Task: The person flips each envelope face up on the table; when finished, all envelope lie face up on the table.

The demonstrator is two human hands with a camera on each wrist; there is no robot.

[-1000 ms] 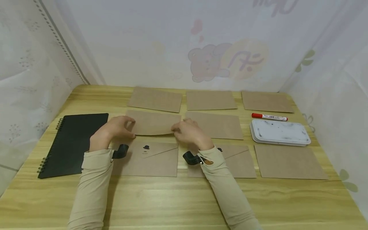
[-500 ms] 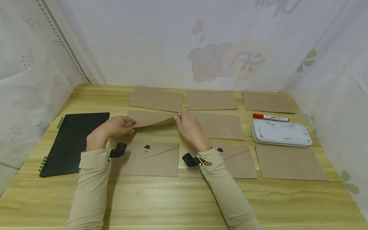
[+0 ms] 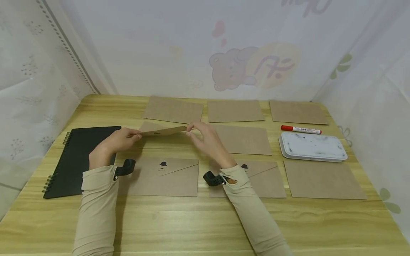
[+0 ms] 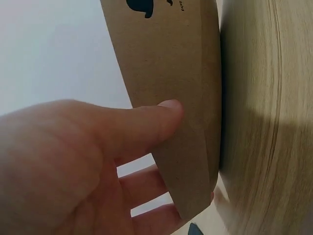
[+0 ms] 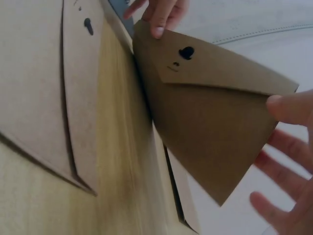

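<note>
A brown kraft envelope (image 3: pixel 163 132) is held up between both hands, its near edge raised off the table. My left hand (image 3: pixel 116 142) pinches its left end, thumb on the flap side and fingers behind, as the left wrist view shows. My right hand (image 3: pixel 209 144) pinches the right end between thumb and fingers; the other fingers (image 5: pixel 281 176) are spread. In the right wrist view, the envelope's flap side (image 5: pixel 210 127) carries a small black hat print (image 5: pixel 186 53). Just in front of the hands lies another envelope (image 3: pixel 173 183), flap side up with the same print.
More envelopes lie in rows: three at the back, including one at back centre (image 3: pixel 235 111), one right of the hands (image 3: pixel 250 140), and one front right (image 3: pixel 323 179). A black spiral notebook (image 3: pixel 75 153) is left. A white case (image 3: pixel 312 146) and red marker (image 3: pixel 301 129) are right.
The envelope was lying nearly flat; first its right end rose, then the left. It is now tilted up with its printed flap side toward me. The left hand has moved slightly left.
</note>
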